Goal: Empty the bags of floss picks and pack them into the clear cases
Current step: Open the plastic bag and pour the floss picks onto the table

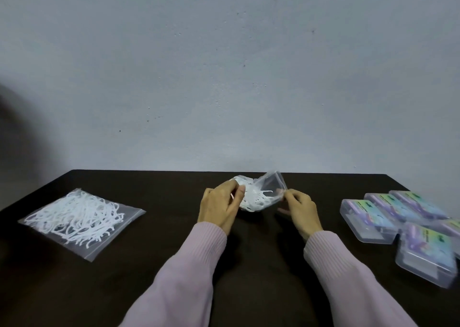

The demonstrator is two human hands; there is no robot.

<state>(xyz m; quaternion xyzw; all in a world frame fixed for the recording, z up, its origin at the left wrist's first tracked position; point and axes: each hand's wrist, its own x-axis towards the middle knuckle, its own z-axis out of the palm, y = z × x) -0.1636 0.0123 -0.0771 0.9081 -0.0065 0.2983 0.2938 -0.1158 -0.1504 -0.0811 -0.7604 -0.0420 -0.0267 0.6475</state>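
Hidden: clear plastic cases with pastel labels point(398, 224) are blurring and getting cut off at the right edge.
Bag: left hand point(221, 208) and right hand point(300, 211) are both pinching the small clear bag of white floss picks point(258, 193) between them.

A plain indoor packing spot, kind unclear. A dark table point(74, 289) stands against a bare grey wall point(224, 65).

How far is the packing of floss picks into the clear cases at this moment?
Early stage. Nothing looks packed yet. In hand: the left hand and the right hand hold one bag of picks above the table, at its mouth. Left: the full sealed bag lies untouched, and the clear cases are all closed at the right.
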